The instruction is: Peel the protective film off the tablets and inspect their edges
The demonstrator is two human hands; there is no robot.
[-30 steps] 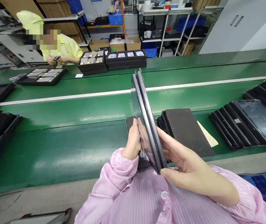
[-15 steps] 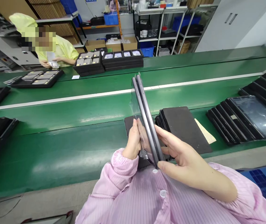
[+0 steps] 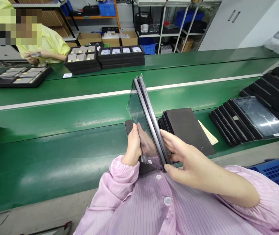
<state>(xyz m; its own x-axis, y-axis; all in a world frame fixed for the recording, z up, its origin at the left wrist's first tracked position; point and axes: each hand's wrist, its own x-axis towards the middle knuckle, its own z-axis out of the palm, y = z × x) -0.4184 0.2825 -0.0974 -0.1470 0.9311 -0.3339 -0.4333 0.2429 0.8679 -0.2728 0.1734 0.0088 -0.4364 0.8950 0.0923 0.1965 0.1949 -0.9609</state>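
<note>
Two thin tablets [image 3: 146, 120] stand on edge, face to back, between my hands in front of my chest. Clear film sticks out past the edges of the left one, whose glossy screen faces left. My left hand [image 3: 133, 147] is closed on that screen side near its lower half. On the other side, my right hand [image 3: 182, 155] presses its fingers and thumb against the dark edge and back of the right tablet. Beneath them lies a dark flat pad [image 3: 129, 126], mostly hidden by my hands and the tablets.
A stack topped by a black sheet [image 3: 187, 130] sits right of my hands, a yellowish label sheet [image 3: 209, 133] under it. Farther right lean several tablets in black trays [image 3: 242, 122]. Across the green bench [image 3: 56, 130], a person in yellow works beside phone trays [image 3: 80, 60].
My view has shifted, so the bench objects sit farther left. The tablets have turned slightly, showing more of the left screen. Both hands keep their hold.
</note>
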